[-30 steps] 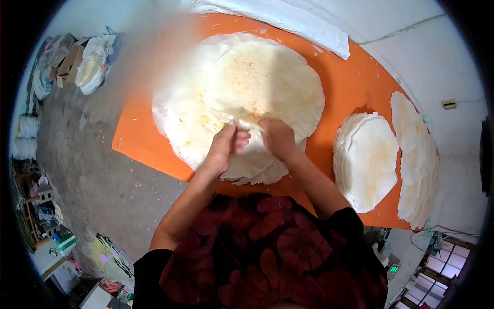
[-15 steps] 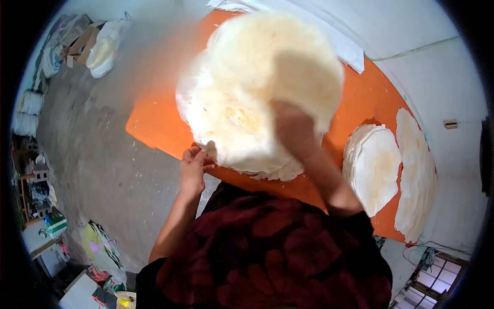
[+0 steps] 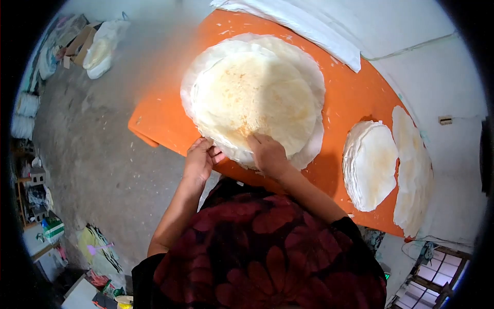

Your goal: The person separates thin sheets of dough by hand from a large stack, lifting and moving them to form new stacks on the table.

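Note:
A large stack of thin, round, pale flatbread-like sheets (image 3: 247, 87) lies on an orange-covered table (image 3: 337, 98). My left hand (image 3: 201, 158) is at the near left edge of the stack, its thumb and fingertips closed on the rim of a sheet. On the near part of the top sheet rests my right hand (image 3: 268, 154), fingers bent together and touching the surface; whether they pinch anything is hidden. A smaller stack of folded sheets (image 3: 370, 165) sits to the right, beside another flat pile (image 3: 411, 172).
White cloth or plastic (image 3: 309, 28) runs along the table's far edge. A cardboard box (image 3: 81, 45) and a white bag (image 3: 100, 51) stand on the floor at the upper left. Shelves with items (image 3: 36, 180) line the left side.
The raised, blurred sheet now lies flat, and the stack shows as a neat round. My right hand has moved left and down onto it. My left hand stays at the near left edge.

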Motion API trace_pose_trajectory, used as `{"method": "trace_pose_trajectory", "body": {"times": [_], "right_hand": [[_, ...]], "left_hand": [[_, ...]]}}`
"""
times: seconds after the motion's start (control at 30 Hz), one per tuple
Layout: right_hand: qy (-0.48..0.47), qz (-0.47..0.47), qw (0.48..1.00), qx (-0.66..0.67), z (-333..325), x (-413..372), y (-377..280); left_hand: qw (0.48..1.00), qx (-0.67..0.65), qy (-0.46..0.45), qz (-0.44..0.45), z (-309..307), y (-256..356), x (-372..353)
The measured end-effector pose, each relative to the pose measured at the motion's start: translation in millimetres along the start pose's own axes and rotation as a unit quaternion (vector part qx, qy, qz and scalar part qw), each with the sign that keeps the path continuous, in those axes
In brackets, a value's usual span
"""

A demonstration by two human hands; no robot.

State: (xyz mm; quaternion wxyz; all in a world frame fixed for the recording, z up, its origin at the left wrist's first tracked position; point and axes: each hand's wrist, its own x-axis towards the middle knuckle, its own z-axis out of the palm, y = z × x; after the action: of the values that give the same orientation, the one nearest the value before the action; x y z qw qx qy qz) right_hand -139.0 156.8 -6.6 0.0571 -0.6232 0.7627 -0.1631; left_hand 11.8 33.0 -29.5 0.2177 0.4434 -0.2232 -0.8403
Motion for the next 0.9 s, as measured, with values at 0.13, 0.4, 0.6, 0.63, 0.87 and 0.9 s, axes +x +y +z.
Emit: {"method": "trace_pose_trajectory", "body": {"times": [0.13, 0.4, 0.6, 0.63, 0.87, 0.9], "right_hand": [[0.108, -0.036, 0.993, 0.012, 1.7, -4.8, -7.7], [-0.107, 0.219, 0.964, 0.103, -29.8, 26.2, 33.4], [0.161, 0.142, 0.975, 0.049, -197.6, 94.6, 71.2], [0.195, 0.132, 0.971, -0.030, -218.6, 99.0, 60.4], [0.280, -0.043, 0.943, -0.177, -104.7, 111.8, 53.9], [0.216, -0.011, 0.961, -0.170, -72.9, 110.6, 46.8]], "left_hand": [[0.998, -0.026, -0.051, -0.027, 7.7, 5.4, 0.7], [0.984, -0.073, -0.152, -0.052, 21.0, -8.7, 15.6], [0.987, 0.038, -0.135, -0.073, 27.5, -18.8, 39.4], [0.987, 0.051, -0.136, -0.065, 27.4, -18.3, 38.9], [0.983, 0.072, 0.075, 0.154, 7.8, -11.9, 25.4], [0.973, 0.092, 0.116, 0.179, 4.0, -6.3, 24.5]]}}
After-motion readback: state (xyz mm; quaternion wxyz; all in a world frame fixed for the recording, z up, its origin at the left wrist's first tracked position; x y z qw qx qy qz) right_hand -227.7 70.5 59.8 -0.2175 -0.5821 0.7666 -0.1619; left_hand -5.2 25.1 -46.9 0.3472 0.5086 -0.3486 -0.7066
